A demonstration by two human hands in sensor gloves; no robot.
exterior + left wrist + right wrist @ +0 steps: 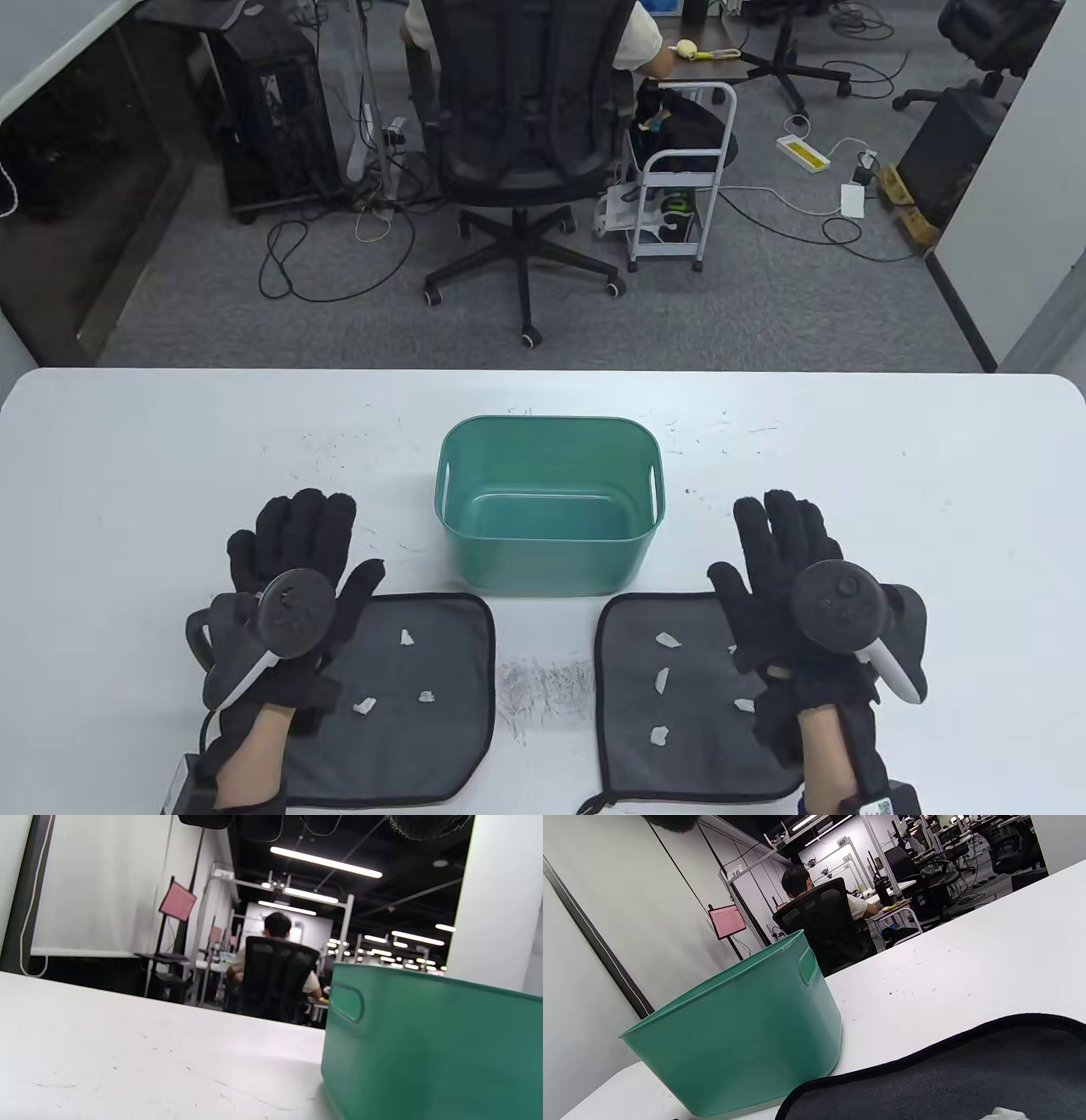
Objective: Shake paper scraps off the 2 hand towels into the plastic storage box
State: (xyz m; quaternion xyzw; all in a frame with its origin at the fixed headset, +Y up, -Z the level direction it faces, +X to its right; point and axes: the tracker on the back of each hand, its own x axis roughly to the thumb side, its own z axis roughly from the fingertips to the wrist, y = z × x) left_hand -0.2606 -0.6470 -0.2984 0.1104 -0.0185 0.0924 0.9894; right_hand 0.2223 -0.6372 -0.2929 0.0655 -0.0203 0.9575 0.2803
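step: start, nothing lifted, judged.
left hand (293, 586): flat, fingers straight, holding nothing, over left towel (407, 705) far-left corner.
right hand (802, 586): same, over right towel (679, 705).
scraps (661, 679): on both towels.
box (550, 503): empty, just far of towels on counter (127, 475).
next: pinch towel corners, lift level over box.

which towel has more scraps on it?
The right towel, under the right hand: five white scraps show on it. The left towel shows three.
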